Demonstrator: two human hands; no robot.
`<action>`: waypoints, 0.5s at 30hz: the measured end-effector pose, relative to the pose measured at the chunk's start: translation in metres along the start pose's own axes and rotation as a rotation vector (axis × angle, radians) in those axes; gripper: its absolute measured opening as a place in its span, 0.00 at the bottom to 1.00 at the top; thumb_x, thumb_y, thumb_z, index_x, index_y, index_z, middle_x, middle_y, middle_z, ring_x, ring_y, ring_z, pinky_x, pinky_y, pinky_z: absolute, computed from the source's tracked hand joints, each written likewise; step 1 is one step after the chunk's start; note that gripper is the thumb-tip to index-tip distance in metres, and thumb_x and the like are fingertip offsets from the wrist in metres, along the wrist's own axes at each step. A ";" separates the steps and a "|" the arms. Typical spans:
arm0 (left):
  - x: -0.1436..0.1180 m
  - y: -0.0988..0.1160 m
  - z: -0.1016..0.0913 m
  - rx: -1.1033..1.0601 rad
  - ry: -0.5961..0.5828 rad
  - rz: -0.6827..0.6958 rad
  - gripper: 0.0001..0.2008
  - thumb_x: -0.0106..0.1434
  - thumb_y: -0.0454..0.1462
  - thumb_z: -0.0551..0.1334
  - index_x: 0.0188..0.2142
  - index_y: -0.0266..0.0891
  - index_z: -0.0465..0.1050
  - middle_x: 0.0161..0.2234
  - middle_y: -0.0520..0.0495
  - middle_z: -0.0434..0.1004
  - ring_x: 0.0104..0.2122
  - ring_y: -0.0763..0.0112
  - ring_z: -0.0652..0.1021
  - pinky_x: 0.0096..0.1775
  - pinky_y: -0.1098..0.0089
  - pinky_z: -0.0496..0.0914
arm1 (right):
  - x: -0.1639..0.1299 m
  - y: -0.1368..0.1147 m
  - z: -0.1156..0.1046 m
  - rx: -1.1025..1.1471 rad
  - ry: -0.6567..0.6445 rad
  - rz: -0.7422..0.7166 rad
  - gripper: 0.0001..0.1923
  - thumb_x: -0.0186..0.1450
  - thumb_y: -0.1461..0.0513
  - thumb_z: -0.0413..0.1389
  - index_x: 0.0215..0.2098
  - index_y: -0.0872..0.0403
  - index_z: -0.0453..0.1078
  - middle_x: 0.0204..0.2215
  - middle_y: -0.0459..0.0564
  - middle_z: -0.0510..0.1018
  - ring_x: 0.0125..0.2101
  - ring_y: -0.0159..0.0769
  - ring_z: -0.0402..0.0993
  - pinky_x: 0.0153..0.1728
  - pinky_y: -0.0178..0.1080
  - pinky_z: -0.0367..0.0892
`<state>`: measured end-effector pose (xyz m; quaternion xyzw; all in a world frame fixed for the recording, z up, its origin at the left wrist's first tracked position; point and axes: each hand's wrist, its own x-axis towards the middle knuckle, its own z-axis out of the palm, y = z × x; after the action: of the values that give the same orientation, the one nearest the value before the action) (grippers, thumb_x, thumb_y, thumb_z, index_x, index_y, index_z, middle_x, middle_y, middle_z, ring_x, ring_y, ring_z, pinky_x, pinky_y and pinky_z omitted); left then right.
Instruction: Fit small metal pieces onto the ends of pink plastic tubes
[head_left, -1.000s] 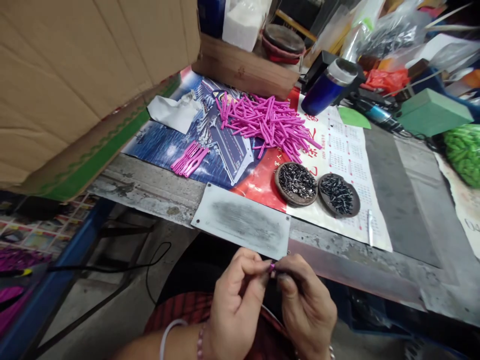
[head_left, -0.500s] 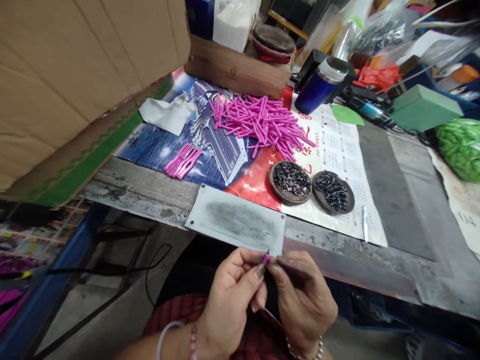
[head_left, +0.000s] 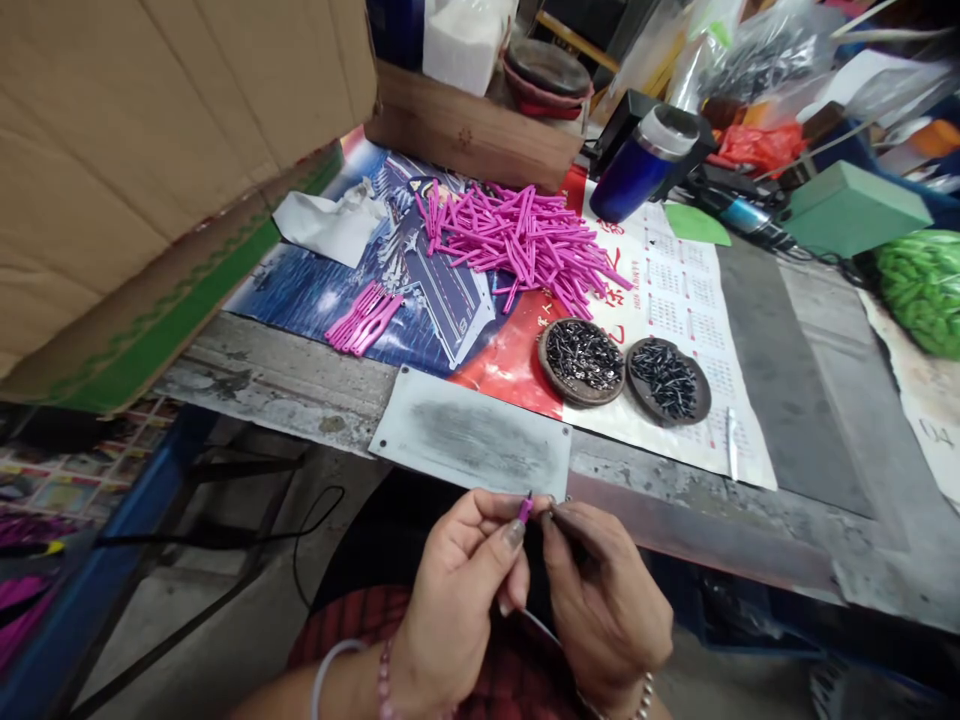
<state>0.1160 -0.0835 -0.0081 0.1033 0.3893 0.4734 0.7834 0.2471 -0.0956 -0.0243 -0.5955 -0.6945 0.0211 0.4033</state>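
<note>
A short, slim magenta piece with a dark pointed tip is being clamped between the thumb and fingers of the left hand, its tip being pointed upward. Just beside it, the thumb and fingertips of the right hand are being held together; whether anything small is being pinched there cannot be told. Beyond the hands, a grey rectangular plate with a dark smudge is being supported at the front edge of the worn grey surface. Farther out, on a glossy printed poster, small dark slender pieces are being held in a round brown bowl and a second brown bowl. A small group of magenta sticks is being overlooked by a large magenta heap, beside which a blue cylindrical tumbler is being kept upright.
</note>
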 end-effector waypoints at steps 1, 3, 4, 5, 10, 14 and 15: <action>0.000 0.000 0.000 -0.003 0.001 0.002 0.12 0.61 0.43 0.72 0.37 0.35 0.78 0.18 0.56 0.70 0.17 0.83 0.63 0.21 0.81 0.56 | 0.001 -0.001 0.000 0.017 -0.005 0.033 0.04 0.69 0.65 0.62 0.43 0.53 0.74 0.34 0.47 0.82 0.33 0.31 0.81 0.39 0.31 0.76; -0.001 -0.002 -0.001 -0.003 0.001 0.013 0.12 0.62 0.42 0.72 0.38 0.36 0.79 0.18 0.56 0.70 0.17 0.83 0.64 0.21 0.81 0.57 | 0.002 -0.004 -0.001 0.057 -0.024 0.099 0.03 0.69 0.64 0.62 0.41 0.52 0.73 0.32 0.44 0.81 0.31 0.29 0.80 0.37 0.28 0.74; -0.001 -0.003 -0.002 0.000 0.002 0.020 0.12 0.62 0.42 0.72 0.38 0.36 0.79 0.18 0.56 0.70 0.18 0.83 0.65 0.22 0.81 0.58 | 0.003 -0.005 -0.003 0.082 -0.035 0.128 0.03 0.69 0.64 0.62 0.40 0.51 0.73 0.32 0.43 0.81 0.30 0.27 0.79 0.37 0.27 0.74; -0.002 -0.005 -0.003 0.007 0.002 0.029 0.11 0.62 0.42 0.72 0.38 0.37 0.79 0.19 0.57 0.70 0.18 0.82 0.65 0.22 0.81 0.59 | 0.004 -0.007 -0.004 0.109 -0.046 0.151 0.03 0.68 0.64 0.62 0.40 0.51 0.73 0.31 0.42 0.81 0.30 0.27 0.79 0.37 0.26 0.73; -0.002 -0.012 -0.008 0.027 -0.013 0.090 0.10 0.63 0.42 0.72 0.39 0.38 0.79 0.21 0.57 0.70 0.20 0.82 0.66 0.24 0.82 0.62 | 0.008 -0.012 -0.006 0.180 -0.071 0.135 0.04 0.68 0.65 0.62 0.41 0.51 0.73 0.33 0.42 0.81 0.32 0.27 0.79 0.40 0.25 0.73; -0.001 -0.015 -0.008 0.025 -0.049 0.118 0.08 0.64 0.40 0.71 0.39 0.39 0.79 0.22 0.57 0.68 0.20 0.83 0.66 0.24 0.83 0.62 | 0.005 -0.012 -0.004 0.200 -0.057 0.137 0.05 0.68 0.66 0.62 0.42 0.51 0.73 0.34 0.43 0.81 0.33 0.28 0.79 0.41 0.27 0.73; -0.001 -0.015 -0.008 0.030 -0.057 0.124 0.07 0.65 0.40 0.70 0.39 0.39 0.79 0.22 0.57 0.68 0.20 0.83 0.66 0.24 0.83 0.62 | 0.004 -0.012 -0.004 0.210 -0.050 0.146 0.06 0.68 0.66 0.62 0.42 0.51 0.73 0.34 0.43 0.81 0.34 0.28 0.79 0.41 0.27 0.73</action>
<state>0.1200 -0.0943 -0.0210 0.1525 0.3667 0.5118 0.7618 0.2399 -0.0977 -0.0132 -0.5981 -0.6531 0.1381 0.4434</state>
